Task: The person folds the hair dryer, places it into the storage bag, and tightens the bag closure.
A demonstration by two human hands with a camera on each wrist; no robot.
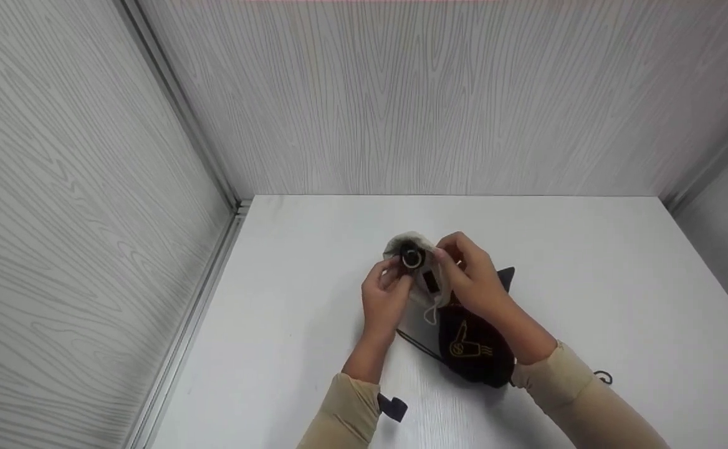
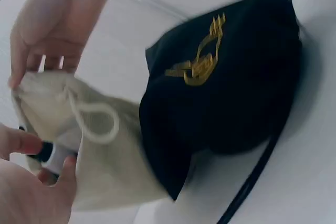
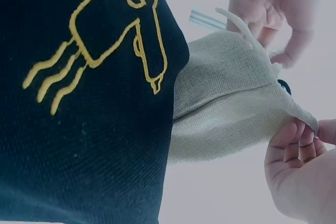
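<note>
A beige drawstring bag (image 1: 415, 293) is held upright with its mouth facing up. My right hand (image 1: 473, 274) pinches the rim of that bag, thumb and fingers on the cloth. At the mouth, my left hand (image 1: 387, 302) grips a black-and-white cylindrical object (image 2: 55, 155) with thumb and finger; its lower part is hidden in the bag. A round dark end with a pale ring shows from above. A black drawstring bag (image 1: 479, 349), embroidered in yellow with a hair dryer, lies against the beige bag, below my right hand. The beige bag's pale cord (image 2: 100, 124) loops down its side.
Both bags are on a white table (image 1: 277, 299). Pale wood-grain panels (image 1: 401, 100) rise behind it and on both sides. The black bag's cord (image 1: 420, 345) trails to the left, and a dark strap (image 1: 393, 408) hangs near my left sleeve.
</note>
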